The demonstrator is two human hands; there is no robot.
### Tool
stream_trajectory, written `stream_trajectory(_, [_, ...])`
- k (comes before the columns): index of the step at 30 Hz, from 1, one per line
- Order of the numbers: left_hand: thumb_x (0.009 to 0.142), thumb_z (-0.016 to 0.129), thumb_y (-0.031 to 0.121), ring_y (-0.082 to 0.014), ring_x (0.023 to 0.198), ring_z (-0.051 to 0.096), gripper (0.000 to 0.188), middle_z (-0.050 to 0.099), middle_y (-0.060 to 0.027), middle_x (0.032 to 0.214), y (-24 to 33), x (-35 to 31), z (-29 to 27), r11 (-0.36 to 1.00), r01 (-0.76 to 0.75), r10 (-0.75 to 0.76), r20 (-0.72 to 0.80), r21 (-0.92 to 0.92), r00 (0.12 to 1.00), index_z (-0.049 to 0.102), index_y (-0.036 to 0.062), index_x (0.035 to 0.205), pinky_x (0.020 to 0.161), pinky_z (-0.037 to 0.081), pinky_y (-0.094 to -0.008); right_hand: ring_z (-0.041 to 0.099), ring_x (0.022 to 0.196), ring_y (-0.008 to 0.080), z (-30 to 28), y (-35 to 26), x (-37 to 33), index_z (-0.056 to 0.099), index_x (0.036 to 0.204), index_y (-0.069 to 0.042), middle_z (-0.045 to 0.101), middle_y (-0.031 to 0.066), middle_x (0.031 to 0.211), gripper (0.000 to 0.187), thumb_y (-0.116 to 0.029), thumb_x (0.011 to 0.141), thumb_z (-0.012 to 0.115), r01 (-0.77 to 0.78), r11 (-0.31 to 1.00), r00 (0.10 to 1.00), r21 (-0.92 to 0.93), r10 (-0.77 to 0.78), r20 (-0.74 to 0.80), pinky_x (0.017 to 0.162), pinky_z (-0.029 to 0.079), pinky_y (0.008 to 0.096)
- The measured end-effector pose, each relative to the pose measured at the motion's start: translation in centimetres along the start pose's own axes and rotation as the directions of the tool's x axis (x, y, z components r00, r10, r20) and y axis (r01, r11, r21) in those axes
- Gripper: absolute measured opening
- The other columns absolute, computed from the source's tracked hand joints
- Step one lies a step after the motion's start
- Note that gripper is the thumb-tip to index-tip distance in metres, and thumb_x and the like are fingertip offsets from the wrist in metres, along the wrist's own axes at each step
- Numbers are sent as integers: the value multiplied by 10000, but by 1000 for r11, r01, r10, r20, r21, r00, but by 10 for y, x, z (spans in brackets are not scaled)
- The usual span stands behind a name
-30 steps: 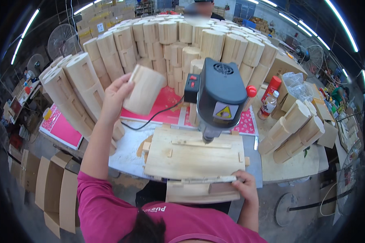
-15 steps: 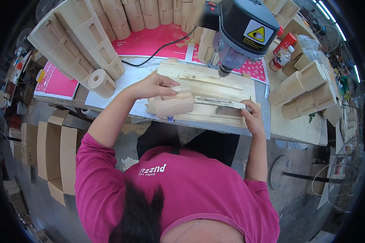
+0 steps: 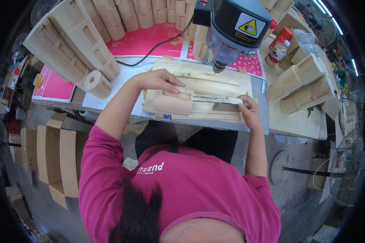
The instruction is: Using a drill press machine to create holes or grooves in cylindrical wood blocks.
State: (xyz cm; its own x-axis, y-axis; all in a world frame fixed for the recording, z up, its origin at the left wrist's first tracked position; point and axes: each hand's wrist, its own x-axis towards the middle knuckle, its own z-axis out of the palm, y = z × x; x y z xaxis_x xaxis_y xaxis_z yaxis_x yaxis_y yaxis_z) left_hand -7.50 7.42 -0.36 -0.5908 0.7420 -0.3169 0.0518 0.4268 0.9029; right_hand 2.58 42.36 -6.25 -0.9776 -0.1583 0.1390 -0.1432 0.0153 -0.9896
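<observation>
I'm seeing the wood cyl lying on its side on the wood jig board; clock below is centred on that board, 12 pointing away from the wearer. Cyl is sitting at approx 8, near edge side, long axis running roughly 9-to-3.

L hand is reaching in from 9, back of hand up, thumb + index fingers resting at the cyl's far edge; can't tell from here if they're closing on it or just touching.

R hand is coming in at 4, thumb + fingers pinching the R end of a thin pale strip. Strip's other end is pointing at the cyl's 3 o'clock end, right beside it; can't confirm contact. Darker flat block is sitting just under the strip, 6 o'clock side.

Drill press is standing at 1, bit hanging above the board's far half, well apart from the cyl.

Other stuff on the tabletop: tall cyl stacks leaning at 10, short holed cyl standing at 9, more stacks at 3, bottle + red can at 2. Open carton is sitting on the floor at 8.
</observation>
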Motion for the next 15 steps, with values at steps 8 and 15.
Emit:
stream_trajectory(8, [862, 535, 370, -137, 885, 568, 440, 624, -92, 970, -15, 33, 53, 882, -267, 63, -465, -387, 883, 587, -14, 1069, 824, 420, -265, 485, 877, 83, 15, -1, 1, 576, 946, -45, 554, -16, 911, 184, -89, 779, 638, -5, 999, 999, 33, 6, -45, 779, 390, 221])
stream_trajectory(15, [925, 408, 312, -103, 769, 510, 372, 572, -62, 831, -21, 55, 76, 768, -570, -100, -934, -292, 344, 574, -21, 933, 691, 413, -244, 493, 840, 83, 34, 1, 1, 563, 937, -39, 555, -7, 891, 216, 0, 743, 652, -19, 998, 988, -62, 9, -154, 756, 398, 210])
